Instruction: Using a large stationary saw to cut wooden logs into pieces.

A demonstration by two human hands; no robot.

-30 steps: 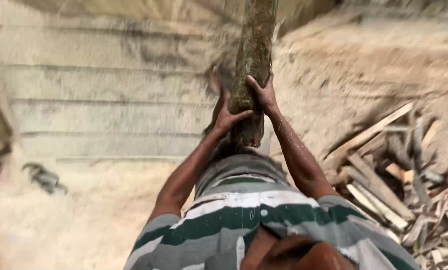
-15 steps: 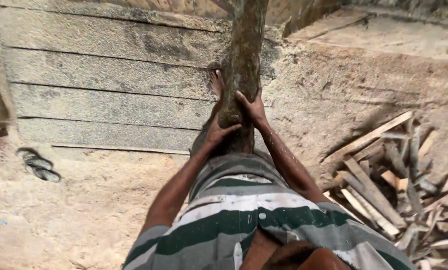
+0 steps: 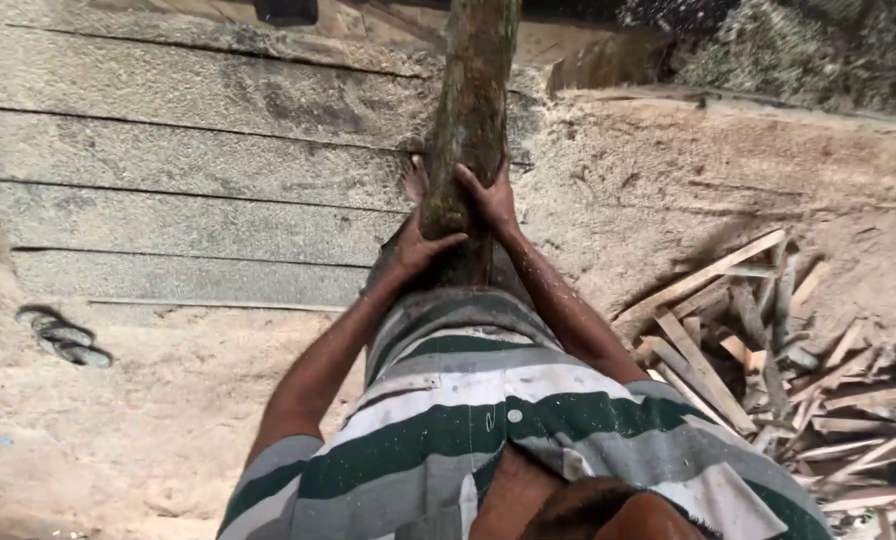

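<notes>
Grey planks (image 3: 188,190) lie across the sawdust-covered ground (image 3: 138,400) at left, with a pair of sandals (image 3: 65,338) beside them. A heap of wood offcuts (image 3: 768,350) sits at right. A rough log (image 3: 473,120) runs away from the person's striped shirt (image 3: 468,420). The left hand (image 3: 418,243) and right hand (image 3: 490,198) curl closed around its near end, gripping it from either side.

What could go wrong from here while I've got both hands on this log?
1. The log is gripped only at its near end by the left hand and right hand; it may twist or slip free.
2. A bare foot shows right beside the log, so a drop could strike it.
3. The scrap wood pile lies close on the right, and the sawdust ground looks loose, so footing may be poor.
</notes>
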